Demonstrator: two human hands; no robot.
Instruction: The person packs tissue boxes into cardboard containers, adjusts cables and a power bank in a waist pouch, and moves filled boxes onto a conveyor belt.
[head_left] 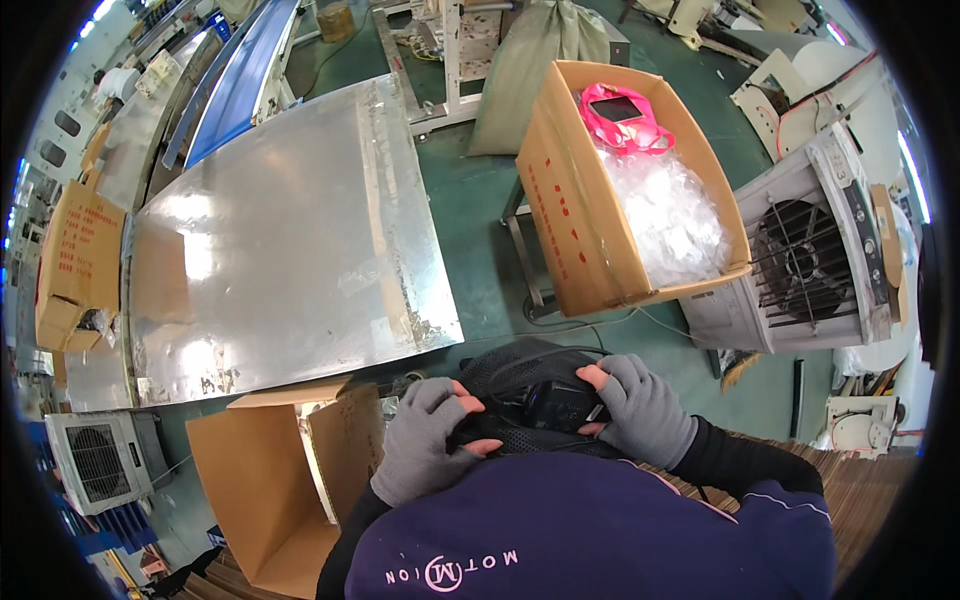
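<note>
Close to my body, a black mesh bag [512,368] is held between both hands, its mouth spread apart. Inside its opening shows a black boxy device [558,406] with a small pale label; I cannot make out its kind. My left hand [425,440], in a grey fingerless glove, grips the bag's left edge with thumb and fingers. On the other side my right hand [645,412], gloved the same way, pinches the right edge beside the device. A black cable curves over the top of the bag.
A metal-topped table [290,230] stands ahead to the left. An open carton [560,220] of clear plastic pieces, with a pink strap [655,140] on top, is ahead right, near a fan unit [800,255]. Another open carton [250,480] sits by my left arm.
</note>
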